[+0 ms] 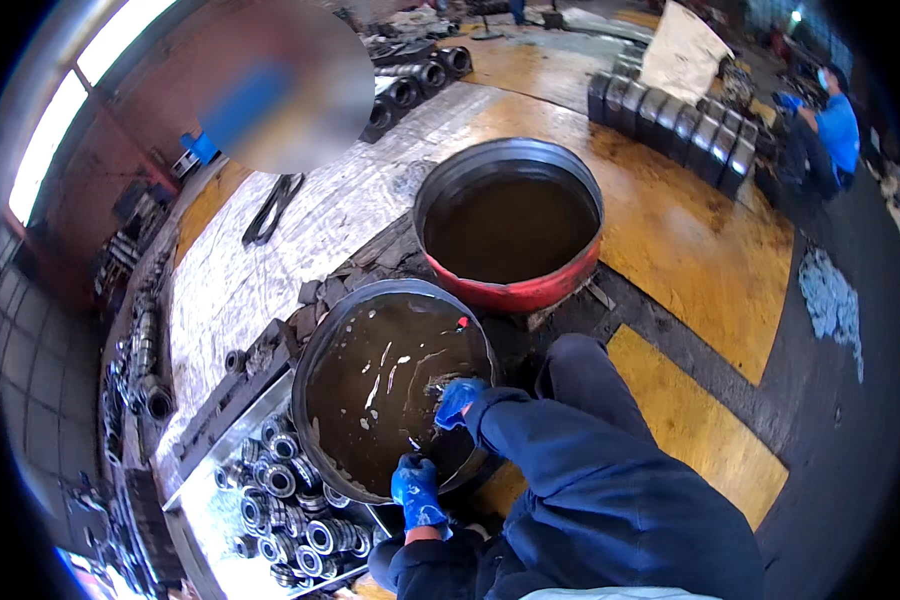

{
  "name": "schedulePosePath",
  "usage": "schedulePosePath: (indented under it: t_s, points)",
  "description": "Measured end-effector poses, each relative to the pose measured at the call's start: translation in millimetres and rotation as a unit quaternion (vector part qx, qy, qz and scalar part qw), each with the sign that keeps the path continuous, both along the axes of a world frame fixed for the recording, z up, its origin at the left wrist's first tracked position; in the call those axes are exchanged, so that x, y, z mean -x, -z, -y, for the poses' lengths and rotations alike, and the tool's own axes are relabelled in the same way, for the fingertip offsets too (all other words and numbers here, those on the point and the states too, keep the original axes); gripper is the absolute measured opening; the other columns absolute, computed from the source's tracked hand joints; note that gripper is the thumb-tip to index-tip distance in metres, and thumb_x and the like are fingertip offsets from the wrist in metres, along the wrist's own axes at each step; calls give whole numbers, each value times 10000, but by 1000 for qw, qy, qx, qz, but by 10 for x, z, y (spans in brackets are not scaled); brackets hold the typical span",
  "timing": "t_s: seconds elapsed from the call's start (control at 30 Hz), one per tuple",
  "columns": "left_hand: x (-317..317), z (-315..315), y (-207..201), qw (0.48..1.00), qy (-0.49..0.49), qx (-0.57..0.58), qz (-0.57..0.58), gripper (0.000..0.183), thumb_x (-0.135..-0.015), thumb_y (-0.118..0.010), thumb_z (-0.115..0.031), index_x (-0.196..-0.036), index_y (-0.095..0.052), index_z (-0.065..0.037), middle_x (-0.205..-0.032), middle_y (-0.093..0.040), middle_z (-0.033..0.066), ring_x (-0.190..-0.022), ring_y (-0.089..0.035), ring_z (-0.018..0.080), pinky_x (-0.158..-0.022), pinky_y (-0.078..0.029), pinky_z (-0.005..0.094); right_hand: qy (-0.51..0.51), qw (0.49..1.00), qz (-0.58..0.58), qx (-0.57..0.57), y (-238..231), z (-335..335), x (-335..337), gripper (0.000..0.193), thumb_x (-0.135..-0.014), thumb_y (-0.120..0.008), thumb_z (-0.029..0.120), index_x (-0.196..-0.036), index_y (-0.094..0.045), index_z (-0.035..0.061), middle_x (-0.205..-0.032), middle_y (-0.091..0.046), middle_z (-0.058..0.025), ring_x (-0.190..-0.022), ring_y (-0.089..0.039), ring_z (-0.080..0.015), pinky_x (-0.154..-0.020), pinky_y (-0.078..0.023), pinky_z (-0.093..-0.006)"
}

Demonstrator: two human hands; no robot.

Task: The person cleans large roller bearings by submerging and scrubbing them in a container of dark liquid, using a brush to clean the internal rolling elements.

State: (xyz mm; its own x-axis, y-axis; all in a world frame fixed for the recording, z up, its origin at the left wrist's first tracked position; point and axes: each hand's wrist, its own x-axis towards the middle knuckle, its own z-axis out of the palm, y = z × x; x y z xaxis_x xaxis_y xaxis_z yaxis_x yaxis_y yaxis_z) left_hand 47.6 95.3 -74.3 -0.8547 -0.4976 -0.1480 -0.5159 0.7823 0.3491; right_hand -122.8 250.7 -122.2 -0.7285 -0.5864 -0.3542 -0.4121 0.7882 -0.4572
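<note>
A round tub of dark brown liquid [318,452] stands before me, with bright streaks and ripples on its surface. My left hand [417,490], in a blue glove, is closed at the tub's near rim. Whatever its fingers hold is too small to make out. My right hand [457,403], also gloved in blue, reaches over the tub's right side, down at the liquid. Its fingers look curled, and ripples spread beside them; what they grip is hidden. A small red thing [462,323] shows near the tub's far right wall.
Left of the tub, a metal tray [208,490] holds many ring-shaped metal parts [280,480]. Behind stands a red drum half [510,296] with dark liquid. Rows of metal rings [670,130] lie farther off. A person in blue [836,130] crouches at far right, near a light-blue rag [828,295].
</note>
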Motion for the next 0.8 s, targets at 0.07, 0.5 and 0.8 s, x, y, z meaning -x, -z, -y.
schedulePosePath:
  t_s: [0.07,0.5,0.8]
  points:
    - [-58,43,7,999,-33,15,34,249,-817,-627,-335,-983,-722,-175,-949,-732,186,-914,-701,391,-811,-557,492,-31,999,-15,-32,6,118,-36,286,-766,-712,333,-961,-786,138,-1032,-746,-107,-886,-715,-297,-717,-555,-450]
    - [136,-170,-469,984,-63,-46,158,371,-860,-601,-366,-1189,-665,-208,-1145,-712,156,-1099,-665,348,-929,-524,454,5,996,-78,50,836,-297,288,270,-770,-672,338,-818,-777,93,-845,-723,-180,-801,-709,-358,-721,-557,-448]
    - [73,-67,-430,980,-70,-51,179,427,-876,-605,-403,-1224,-642,-159,-1228,-681,159,-1167,-640,339,-966,-514,453,-288,927,-161,-177,333,112,23,324,-864,-613,358,-942,-778,90,-959,-721,-214,-980,-708,-349,-784,-552,-433]
